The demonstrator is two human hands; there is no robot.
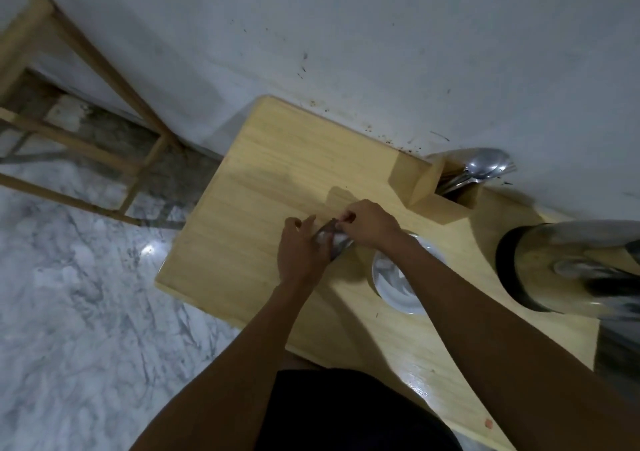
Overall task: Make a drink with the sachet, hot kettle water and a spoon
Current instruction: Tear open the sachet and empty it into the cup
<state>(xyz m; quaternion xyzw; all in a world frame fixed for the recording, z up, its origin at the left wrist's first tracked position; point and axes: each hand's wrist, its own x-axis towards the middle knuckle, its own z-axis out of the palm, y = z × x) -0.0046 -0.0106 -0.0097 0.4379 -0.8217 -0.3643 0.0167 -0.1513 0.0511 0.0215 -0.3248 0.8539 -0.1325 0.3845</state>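
Note:
Both my hands hold a small silvery sachet [333, 241] above the wooden table [263, 180]. My left hand [300, 253] grips its lower part, and my right hand [370, 223] pinches its top edge between thumb and fingers. A white cup [393, 282] stands on the table just under my right wrist, partly hidden by the forearm. The steel kettle [568, 267] with a black band stands at the right. Several metal spoons [485, 166] stick out of a wooden holder [446, 204] against the wall.
The table stands against a white, speckled wall [381, 52]. A wooden frame of another piece of furniture [86, 131] stands to the left over a marble floor [86, 294]. The table's left and near edges drop to the floor.

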